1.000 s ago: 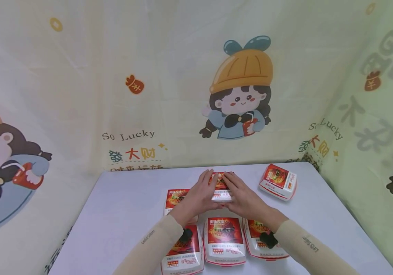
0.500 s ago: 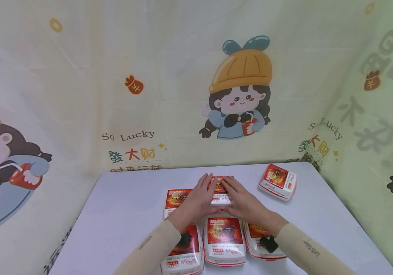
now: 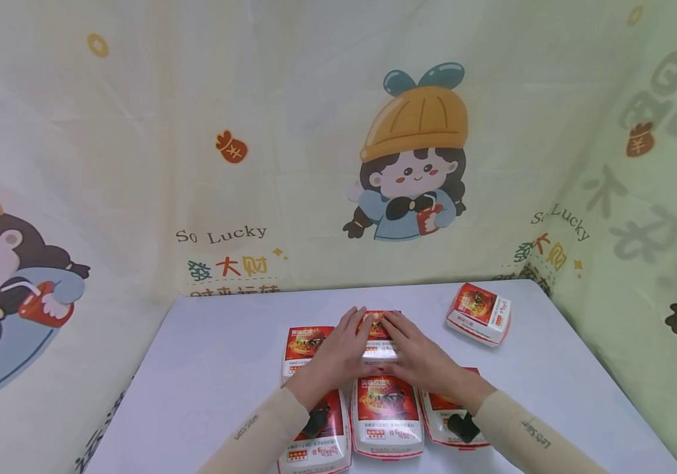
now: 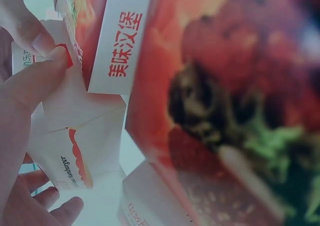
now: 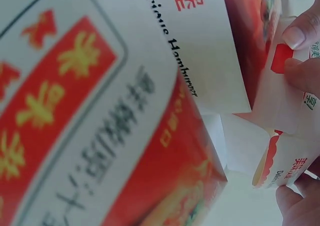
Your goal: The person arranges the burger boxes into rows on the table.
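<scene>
Both hands hold a red and white burger box (image 3: 381,349) between them at the middle of the back row. My left hand (image 3: 338,350) grips its left side, and my right hand (image 3: 420,355) grips its right side. In the left wrist view, the thumbs meet at the red tab on the front of this burger box (image 4: 82,131), while fingers curl under its side. From the right wrist, the held box (image 5: 295,151) shows a partly raised side with a gap. A middle front burger box (image 3: 387,415) lies just before the hands.
Burger boxes lie at the left back (image 3: 305,342), left front (image 3: 321,434) and right front (image 3: 454,421), partly covered by my arms. A separate burger box (image 3: 479,314) sits tilted at the far right of the white table (image 3: 208,382). A printed cloth (image 3: 303,197) hangs behind.
Both hands have drawn the held burger box toward me, close to the middle front box. The other boxes have stayed in place.
</scene>
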A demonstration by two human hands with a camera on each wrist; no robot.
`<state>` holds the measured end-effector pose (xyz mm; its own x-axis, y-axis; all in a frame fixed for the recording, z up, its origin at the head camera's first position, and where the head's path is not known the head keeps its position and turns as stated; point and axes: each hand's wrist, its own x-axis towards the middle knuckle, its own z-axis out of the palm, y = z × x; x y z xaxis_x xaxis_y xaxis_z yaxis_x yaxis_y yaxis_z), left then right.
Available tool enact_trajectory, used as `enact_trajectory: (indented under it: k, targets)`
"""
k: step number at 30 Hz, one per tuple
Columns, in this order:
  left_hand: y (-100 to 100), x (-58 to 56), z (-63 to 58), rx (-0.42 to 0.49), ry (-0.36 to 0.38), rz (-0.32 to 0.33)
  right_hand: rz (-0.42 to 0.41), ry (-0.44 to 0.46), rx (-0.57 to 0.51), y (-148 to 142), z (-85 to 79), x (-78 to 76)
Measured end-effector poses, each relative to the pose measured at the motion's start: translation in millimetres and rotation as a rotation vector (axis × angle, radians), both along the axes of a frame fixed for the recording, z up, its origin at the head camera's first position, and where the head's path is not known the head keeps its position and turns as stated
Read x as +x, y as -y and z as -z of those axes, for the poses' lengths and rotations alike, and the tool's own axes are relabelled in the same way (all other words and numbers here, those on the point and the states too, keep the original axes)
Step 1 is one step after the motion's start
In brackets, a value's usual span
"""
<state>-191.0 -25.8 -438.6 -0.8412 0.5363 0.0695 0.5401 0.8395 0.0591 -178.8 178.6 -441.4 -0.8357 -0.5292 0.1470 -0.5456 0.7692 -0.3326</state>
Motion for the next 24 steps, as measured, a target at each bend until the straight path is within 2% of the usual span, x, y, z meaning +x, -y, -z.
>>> enact_trajectory:
  k: [5, 12, 24]
  targets:
    - [2.4, 2.5, 1.4, -0.013, 0.007, 0.001, 0.001, 0.005, -0.005, 0.9, 3.4, 0.5]
    - [5.7, 5.9, 3.2, -0.046, -0.043, 0.032, -0.028, -0.03, -0.011, 1.1, 8.2, 1.2]
    - [7.2, 10.1, 4.0, -0.023, 0.056, 0.004, -0.056, -0.01, -0.003, -0.2, 12.7, 3.6]
